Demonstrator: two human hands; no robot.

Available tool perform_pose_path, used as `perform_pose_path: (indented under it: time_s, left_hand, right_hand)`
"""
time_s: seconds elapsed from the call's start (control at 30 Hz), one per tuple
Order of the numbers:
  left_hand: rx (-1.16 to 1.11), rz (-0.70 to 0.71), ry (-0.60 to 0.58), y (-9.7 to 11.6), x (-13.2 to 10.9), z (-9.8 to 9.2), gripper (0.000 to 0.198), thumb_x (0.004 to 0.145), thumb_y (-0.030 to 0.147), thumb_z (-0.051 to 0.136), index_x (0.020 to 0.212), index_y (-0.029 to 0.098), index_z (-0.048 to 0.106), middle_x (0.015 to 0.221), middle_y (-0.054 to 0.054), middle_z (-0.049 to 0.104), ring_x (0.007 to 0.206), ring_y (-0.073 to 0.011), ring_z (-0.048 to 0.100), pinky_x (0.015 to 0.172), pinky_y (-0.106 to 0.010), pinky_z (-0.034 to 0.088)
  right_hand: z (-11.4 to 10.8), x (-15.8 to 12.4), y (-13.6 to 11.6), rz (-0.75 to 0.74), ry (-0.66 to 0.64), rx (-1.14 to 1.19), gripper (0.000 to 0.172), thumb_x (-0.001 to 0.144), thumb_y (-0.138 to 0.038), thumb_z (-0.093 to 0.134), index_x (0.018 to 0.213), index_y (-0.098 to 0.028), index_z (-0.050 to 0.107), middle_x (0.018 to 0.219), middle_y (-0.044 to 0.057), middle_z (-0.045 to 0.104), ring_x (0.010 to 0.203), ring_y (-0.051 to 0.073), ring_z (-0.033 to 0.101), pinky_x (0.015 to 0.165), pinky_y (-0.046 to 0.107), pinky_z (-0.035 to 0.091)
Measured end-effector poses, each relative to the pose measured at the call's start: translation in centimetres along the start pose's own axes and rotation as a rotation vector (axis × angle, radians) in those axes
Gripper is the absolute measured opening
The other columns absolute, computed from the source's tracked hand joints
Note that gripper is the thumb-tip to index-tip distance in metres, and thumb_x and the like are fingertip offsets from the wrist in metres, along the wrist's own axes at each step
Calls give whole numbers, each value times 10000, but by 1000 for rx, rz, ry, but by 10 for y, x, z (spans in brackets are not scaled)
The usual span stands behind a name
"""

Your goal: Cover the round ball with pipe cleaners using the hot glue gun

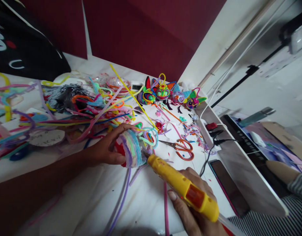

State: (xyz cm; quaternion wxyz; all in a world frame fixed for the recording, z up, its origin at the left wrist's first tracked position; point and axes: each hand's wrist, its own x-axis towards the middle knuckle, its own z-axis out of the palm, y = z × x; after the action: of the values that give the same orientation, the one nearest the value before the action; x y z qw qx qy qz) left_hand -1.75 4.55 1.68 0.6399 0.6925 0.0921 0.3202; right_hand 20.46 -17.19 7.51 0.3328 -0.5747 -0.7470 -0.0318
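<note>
My left hand (108,147) is wrapped round a clear plastic ball (144,147) banded with pipe cleaners (131,149) in red, lilac, green and blue. In my right hand (193,203) is a yellow hot glue gun (175,180), its nozzle end against or very close to the ball's bare side. A glue stick (229,226) sticks out of the gun's back. From under the ball a purple pipe cleaner (121,203) trails toward me. Orange-handled scissors (182,149) lie just beyond the gun, blades partly apart.
Several finished pipe-cleaner creatures (163,92) stand at the back. Loose pipe cleaners (104,111) heap up on the left beside a black bag (25,46). A phone (228,186) and black cables (214,141) lie by the right-hand ledge (259,186). Beyond it, another person's arm (281,172) shows.
</note>
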Motion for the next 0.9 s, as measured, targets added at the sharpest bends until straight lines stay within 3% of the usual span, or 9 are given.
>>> perform_pose_path:
  time_s: [0.17,0.4,0.67,0.9]
  left_hand:
    - [-40,11,73,-10,-1,-1,782,672,520,838,1352,262,550,1175,-77,606,980,-255,623,789,-294,519]
    - [-62,-44,75,-4,-2,-1,774,660,505,850,1343,290,556,1143,-63,623,939,-239,621,776,-289,511]
    - [-73,-5,44,-10,-3,-1,787,696,507,831,1382,297,509,1127,-54,615,898,-216,629,730,-268,523]
    - [88,26,-45,5,1,1,729,751,528,790,1344,257,463,1064,-39,571,838,-191,610,690,-261,522]
  right_hand:
    - [-1,-4,1,-58,-31,-66,183,1032,-240,468,1181,-174,551,1009,94,712,860,231,695,734,378,554]
    - [-4,-5,-2,-34,-64,-86,144,1039,-252,464,1136,-204,558,978,85,729,787,224,696,635,344,541]
    - [-4,-1,-1,-22,-40,-61,153,1025,-250,489,1155,-201,552,980,87,708,850,237,686,613,329,534]
    - [-2,8,-4,-8,-18,-14,248,1027,-231,460,1265,-188,514,1042,89,681,832,224,645,643,343,519]
